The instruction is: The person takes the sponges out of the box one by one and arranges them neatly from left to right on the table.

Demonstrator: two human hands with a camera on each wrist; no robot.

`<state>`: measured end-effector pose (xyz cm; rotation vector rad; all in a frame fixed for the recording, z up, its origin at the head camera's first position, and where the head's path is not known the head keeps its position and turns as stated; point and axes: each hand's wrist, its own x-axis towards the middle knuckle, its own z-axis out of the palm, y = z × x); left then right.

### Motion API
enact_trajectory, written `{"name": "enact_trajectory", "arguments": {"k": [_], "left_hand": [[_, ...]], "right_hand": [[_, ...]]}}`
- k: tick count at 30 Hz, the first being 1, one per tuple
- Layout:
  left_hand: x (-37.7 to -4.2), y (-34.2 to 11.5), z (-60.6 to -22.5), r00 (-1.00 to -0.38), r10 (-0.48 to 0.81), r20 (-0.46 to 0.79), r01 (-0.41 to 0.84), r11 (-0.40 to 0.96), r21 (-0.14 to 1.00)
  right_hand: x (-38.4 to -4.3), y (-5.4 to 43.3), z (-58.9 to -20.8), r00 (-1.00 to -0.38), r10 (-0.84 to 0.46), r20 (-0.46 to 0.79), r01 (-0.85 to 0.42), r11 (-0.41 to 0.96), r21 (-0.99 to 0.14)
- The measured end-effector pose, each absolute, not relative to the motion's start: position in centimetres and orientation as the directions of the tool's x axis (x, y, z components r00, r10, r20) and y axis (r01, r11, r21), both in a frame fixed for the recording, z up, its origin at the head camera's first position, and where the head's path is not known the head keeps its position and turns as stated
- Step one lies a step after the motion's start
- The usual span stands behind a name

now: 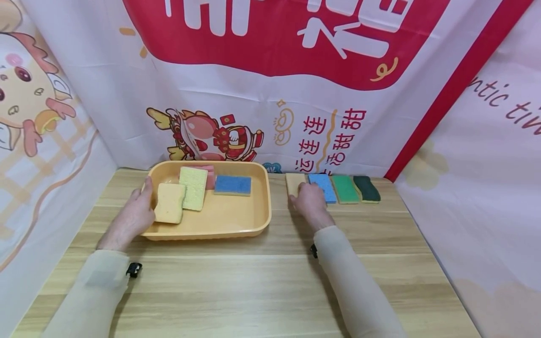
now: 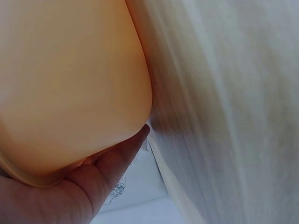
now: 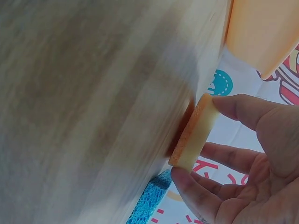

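My left hand [image 1: 133,213] grips the left wall of a pale orange plastic tray [image 1: 228,218], with the thumb at the rim; in the left wrist view fingers reach along its outer wall [image 2: 93,93]. A cream sponge [image 1: 171,203], a light yellow sponge [image 1: 193,188], a partly hidden pink sponge [image 1: 210,177] and a blue sponge [image 1: 232,185] lie in the tray. To the tray's right, my right hand [image 1: 310,202] pinches a beige sponge [image 1: 293,180] by its edges. In the right wrist view this sponge [image 3: 194,135] shows an orange-tan face and a yellow side.
Right of the pinched sponge, a bright blue sponge [image 1: 327,191], a green sponge [image 1: 345,189] and a dark green scouring sponge [image 1: 367,189] lie in a row on the wood-grain table [image 1: 236,291]. A printed cloth [image 1: 270,89] hangs right behind; cloth also borders both sides.
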<state>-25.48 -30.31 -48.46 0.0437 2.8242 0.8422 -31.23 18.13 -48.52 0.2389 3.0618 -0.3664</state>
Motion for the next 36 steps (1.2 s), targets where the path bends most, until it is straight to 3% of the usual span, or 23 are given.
{"name": "enact_trajectory", "arguments": {"k": [9,16,25,36], "left_hand": [[-25.6,-30.3,-48.6,-0.981,0.087,-0.171,-0.019,0.841,0.540],[-25.5,-30.3,-48.5,-0.982,0.088,-0.165,-0.015,0.841,0.540],[-25.4,-30.4,-48.5,-0.982,0.080,-0.172,-0.024,0.845,0.534],[-25.5,-30.3,-48.5,-0.984,0.078,-0.158,-0.017,0.849,0.528]], "right_hand": [[-31.5,18.3,-48.9,-0.987,0.143,-0.079,0.157,0.959,-0.234],[-30.6,18.0,-47.7,-0.996,0.090,-0.019,0.092,0.956,-0.279],[-29.9,15.8,-45.8,-0.997,-0.017,0.077,-0.042,0.942,-0.333],[-29.4,12.3,-44.2,-0.995,-0.057,0.088,-0.086,0.918,-0.386]]}}
